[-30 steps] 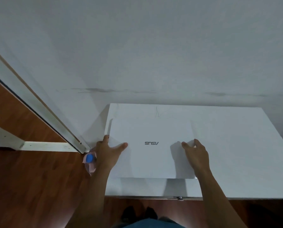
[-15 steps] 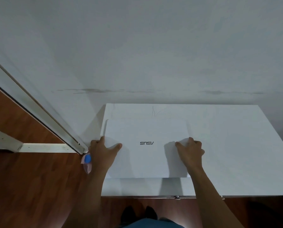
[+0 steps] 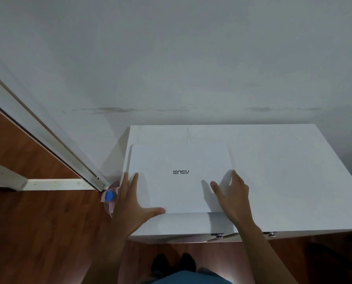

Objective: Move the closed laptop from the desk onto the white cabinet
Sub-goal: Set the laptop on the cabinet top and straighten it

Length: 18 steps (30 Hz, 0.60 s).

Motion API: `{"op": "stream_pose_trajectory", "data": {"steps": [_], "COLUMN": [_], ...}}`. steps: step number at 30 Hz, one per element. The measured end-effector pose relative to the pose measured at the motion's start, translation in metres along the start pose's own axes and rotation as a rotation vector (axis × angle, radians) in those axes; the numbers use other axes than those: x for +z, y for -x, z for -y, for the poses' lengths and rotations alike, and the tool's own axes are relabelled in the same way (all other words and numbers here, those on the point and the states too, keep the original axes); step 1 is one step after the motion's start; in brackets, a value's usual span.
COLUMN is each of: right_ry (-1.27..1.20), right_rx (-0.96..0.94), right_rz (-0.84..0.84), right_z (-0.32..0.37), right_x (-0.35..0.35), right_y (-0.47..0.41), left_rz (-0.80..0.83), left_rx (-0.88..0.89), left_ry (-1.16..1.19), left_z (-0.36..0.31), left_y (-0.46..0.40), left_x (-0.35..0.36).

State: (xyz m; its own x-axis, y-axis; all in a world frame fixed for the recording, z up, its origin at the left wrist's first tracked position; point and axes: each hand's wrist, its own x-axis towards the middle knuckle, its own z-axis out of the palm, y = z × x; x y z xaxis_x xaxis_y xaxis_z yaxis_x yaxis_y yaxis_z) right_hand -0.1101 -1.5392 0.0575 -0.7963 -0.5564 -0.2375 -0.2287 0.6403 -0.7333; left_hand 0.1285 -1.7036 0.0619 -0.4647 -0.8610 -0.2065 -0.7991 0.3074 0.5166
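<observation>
The closed white laptop [image 3: 179, 177], its logo upside down to me, lies flat on the left part of the white cabinet top [image 3: 283, 181]. My left hand [image 3: 132, 203] hovers at the laptop's near left corner, fingers spread, thumb pointing right along its front edge. My right hand [image 3: 232, 197] is over the near right corner with fingers apart. Neither hand grips the laptop; whether they touch it lightly I cannot tell.
A white wall [image 3: 171, 68] stands right behind the cabinet. On the left a white door frame [image 3: 48, 144] runs diagonally. A blue-capped object in pinkish wrap [image 3: 109, 196] sits on the wooden floor [image 3: 38, 232] beside the cabinet's left side. My feet [image 3: 173, 263] are below.
Both hands gripped the laptop's side edges before; now they have let go, opened and drawn back toward its front edge. The laptop stays flat on the cabinet.
</observation>
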Motion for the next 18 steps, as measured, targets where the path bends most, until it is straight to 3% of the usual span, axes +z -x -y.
{"op": "stream_pose_trajectory", "data": {"steps": [6, 18], "right_ry": [0.033, 0.106], "right_rx": [-0.109, -0.146], "right_rz": [0.196, 0.129], "right_z": [-0.03, -0.021], "right_x": [-0.01, -0.002], "right_y": [0.032, 0.003], "left_rz": [0.029, 0.029], "left_rx": [0.055, 0.056], "left_ry": [-0.072, 0.015], "left_z": [0.01, 0.015], "left_y": [0.004, -0.034], "left_x": [0.002, 0.001]}}
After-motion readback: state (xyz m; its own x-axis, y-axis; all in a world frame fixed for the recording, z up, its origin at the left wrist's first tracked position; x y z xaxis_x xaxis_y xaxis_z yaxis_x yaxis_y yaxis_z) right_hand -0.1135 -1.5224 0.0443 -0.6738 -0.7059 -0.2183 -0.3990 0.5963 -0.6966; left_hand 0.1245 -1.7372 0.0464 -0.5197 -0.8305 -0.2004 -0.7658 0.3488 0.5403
